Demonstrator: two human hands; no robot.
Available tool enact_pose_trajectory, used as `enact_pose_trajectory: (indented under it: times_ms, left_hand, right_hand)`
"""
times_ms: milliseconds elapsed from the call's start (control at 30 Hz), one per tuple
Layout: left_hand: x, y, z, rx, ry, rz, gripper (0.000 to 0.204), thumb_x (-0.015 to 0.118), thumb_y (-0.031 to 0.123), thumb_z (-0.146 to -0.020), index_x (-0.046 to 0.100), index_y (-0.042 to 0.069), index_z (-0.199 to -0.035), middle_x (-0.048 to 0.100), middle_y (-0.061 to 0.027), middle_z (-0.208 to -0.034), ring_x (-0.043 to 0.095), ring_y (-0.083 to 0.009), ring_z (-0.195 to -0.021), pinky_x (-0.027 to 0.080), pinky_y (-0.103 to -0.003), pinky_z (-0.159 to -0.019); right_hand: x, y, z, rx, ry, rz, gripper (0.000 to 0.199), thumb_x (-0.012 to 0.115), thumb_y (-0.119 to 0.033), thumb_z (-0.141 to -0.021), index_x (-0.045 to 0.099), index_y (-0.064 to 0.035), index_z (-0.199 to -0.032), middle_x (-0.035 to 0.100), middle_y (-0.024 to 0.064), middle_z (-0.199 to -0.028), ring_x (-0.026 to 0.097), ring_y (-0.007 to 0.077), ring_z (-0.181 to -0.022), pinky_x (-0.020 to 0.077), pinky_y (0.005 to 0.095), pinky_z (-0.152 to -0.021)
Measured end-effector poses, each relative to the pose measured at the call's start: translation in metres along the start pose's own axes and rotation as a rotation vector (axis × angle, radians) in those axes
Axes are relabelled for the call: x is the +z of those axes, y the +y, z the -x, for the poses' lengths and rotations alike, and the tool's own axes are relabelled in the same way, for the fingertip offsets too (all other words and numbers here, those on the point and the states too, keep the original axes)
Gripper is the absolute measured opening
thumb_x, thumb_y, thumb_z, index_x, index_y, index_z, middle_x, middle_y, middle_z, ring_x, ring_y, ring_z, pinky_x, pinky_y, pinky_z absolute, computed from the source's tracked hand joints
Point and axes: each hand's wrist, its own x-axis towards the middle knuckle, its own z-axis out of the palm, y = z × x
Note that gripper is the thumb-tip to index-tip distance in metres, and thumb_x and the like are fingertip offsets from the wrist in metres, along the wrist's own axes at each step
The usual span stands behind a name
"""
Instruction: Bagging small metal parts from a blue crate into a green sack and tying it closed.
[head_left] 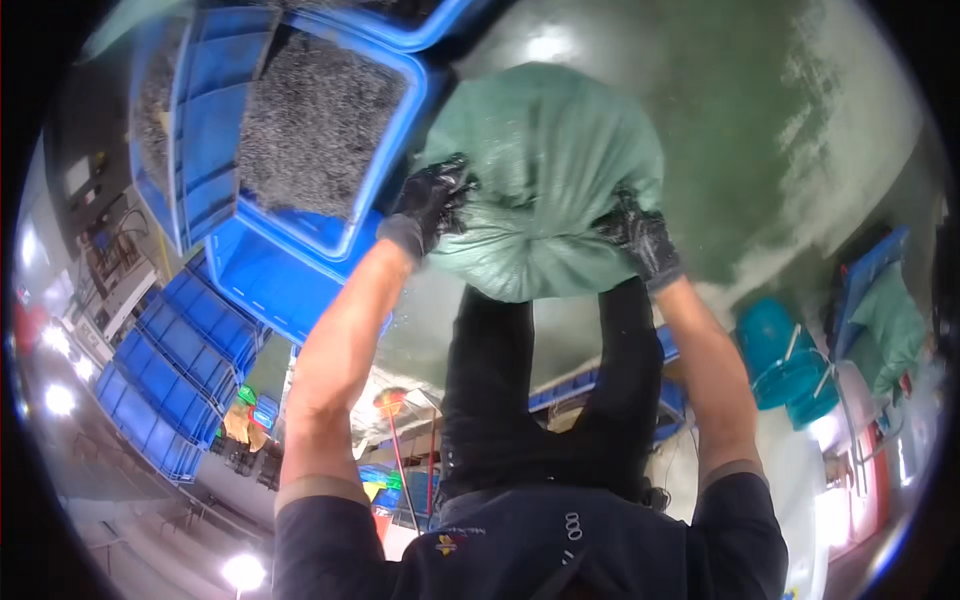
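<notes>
A bulging green woven sack (545, 150) is between my two gloved hands, in front of my legs. Its gathered end, creased into folds, faces me. My left hand (432, 205) in a black glove grips the sack's left side with bent fingers. On the right side, my right hand (640, 235), gloved too, has its fingers curled into the sack's fabric. What the sack contains is hidden. Close to my left hand stands a blue crate (385, 170) filled with small grey pieces.
More blue crates (165, 370) are stacked at the left. A broom (390, 402) stands behind my left arm. Teal buckets (785, 365) and a draped green sack (890, 325) are at the right. The green floor (725, 130) has pale worn or wet patches.
</notes>
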Motion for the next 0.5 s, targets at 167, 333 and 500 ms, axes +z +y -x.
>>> enact_pose_trajectory:
  times_ms: [167, 333, 500]
  left_hand:
    - [-0.029, -0.021, 0.040, 0.004, 0.005, 0.207, 0.037, 0.053, 0.025, -0.090, 0.049, 0.009, -0.123, 0.059, -0.0087, -0.112, 0.062, -0.0177, -0.086, 0.053, -0.034, -0.061]
    - [0.008, -0.001, 0.098, 0.502, -0.345, -0.041, 0.047, 0.062, 0.013, -0.082, 0.046, 0.004, -0.125, 0.050, -0.0114, -0.126, 0.049, -0.0237, -0.113, 0.039, -0.032, -0.096]
    - [0.030, -0.019, 0.074, 0.723, -0.163, -0.685, 0.037, 0.065, 0.012, -0.079, 0.056, 0.004, -0.114, 0.053, -0.0147, -0.119, 0.049, -0.0259, -0.113, 0.039, -0.034, -0.096]
  right_hand:
    - [-0.042, -0.033, -0.008, 0.235, -0.627, -0.064, 0.040, 0.054, -0.023, -0.087, 0.049, -0.0016, -0.120, 0.065, 0.0095, -0.097, 0.063, 0.0190, -0.085, 0.0501, 0.0303, -0.078]
    - [-0.105, -0.096, -0.079, 0.028, 0.041, -0.438, 0.029, 0.055, -0.019, -0.082, 0.062, -0.0066, -0.108, 0.057, 0.0115, -0.116, 0.054, 0.0232, -0.107, 0.0416, 0.0352, -0.093]
    - [-0.083, -0.129, -0.116, -0.120, -0.160, -0.724, 0.045, 0.059, -0.024, -0.080, 0.053, -0.0091, -0.121, 0.049, 0.0104, -0.127, 0.045, 0.0273, -0.117, 0.0306, 0.0371, -0.104]
